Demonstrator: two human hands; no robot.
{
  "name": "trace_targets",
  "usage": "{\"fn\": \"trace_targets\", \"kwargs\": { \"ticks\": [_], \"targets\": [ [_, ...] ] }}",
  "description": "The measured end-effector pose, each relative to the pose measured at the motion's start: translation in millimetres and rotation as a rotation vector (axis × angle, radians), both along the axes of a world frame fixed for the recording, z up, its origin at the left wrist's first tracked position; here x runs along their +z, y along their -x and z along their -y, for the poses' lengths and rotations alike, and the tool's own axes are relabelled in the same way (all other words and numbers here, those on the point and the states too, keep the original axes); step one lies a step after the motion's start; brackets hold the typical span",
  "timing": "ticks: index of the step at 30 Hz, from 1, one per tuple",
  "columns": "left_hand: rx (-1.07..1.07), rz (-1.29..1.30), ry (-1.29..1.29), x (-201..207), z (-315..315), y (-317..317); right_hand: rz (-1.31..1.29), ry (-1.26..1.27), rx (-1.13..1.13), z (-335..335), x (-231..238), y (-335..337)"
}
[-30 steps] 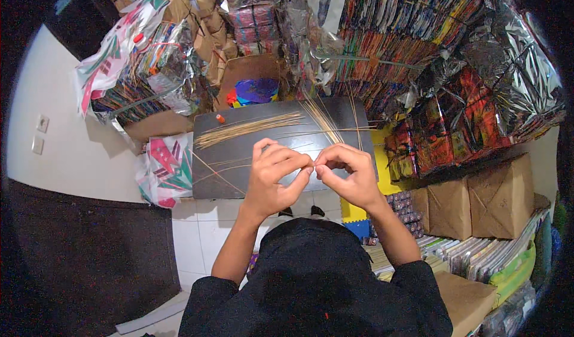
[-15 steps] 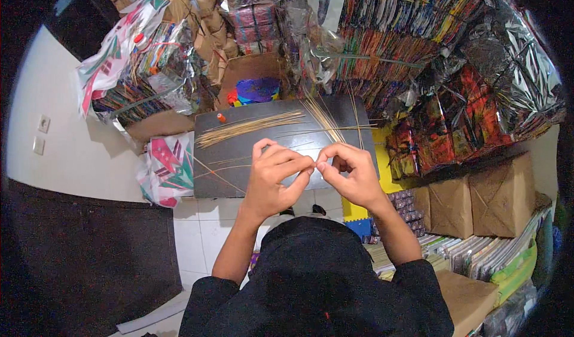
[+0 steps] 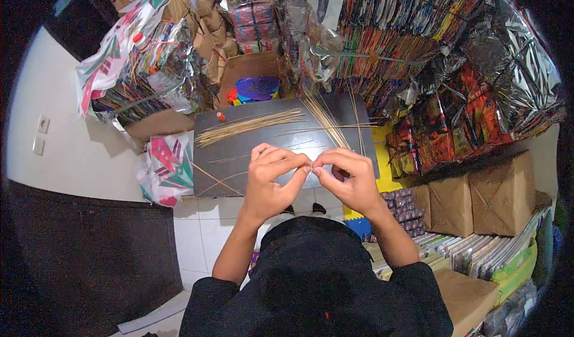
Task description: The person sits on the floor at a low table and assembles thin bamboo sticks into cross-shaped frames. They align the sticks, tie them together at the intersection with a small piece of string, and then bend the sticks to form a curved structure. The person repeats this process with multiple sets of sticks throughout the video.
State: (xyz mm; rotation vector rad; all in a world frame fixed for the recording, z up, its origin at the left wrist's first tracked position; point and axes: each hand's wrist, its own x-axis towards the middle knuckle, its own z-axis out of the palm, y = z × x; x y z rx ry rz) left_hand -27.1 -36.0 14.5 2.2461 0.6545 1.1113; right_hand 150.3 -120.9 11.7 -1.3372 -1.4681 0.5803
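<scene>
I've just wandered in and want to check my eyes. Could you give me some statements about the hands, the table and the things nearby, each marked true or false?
1. The left hand and the right hand have their fingers close together. True.
2. Both sleeves are bright yellow. False: they are black.
3. A bundle of thin sticks lies on the dark table. True.
4. The small orange item is between the hands. False: it is on the table, beyond the bundle, toward its left end.
5. The right hand lies flat on the table. False: it is raised, its thumb and forefinger pinched together.
6. A yellow mat shows past the table's right edge. True.
</scene>
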Motion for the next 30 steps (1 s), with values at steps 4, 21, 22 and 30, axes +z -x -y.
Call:
{"fn": "trace_targets", "kwargs": {
  "ticks": [4,21,22,30],
  "targets": [
    [-0.074,-0.001,0.054,2.1,0.5,3.1,-0.030,0.037,0.045,-2.2,-3.0,-5.1],
    [0.095,-0.061,-0.015,2.8,16.1,-3.6,0.286,-0.102,-0.001,6.9,14.1,3.2],
    [0.113,-0.056,0.006,3.4,16.9,-3.9,0.260,-0.138,-0.012,7.1,11.3,5.3],
    [0.017,0.039,0.152,2.3,16.8,1.5,0.057,-0.016,0.072,5.9,4.2,-4.2]
  ]
}}
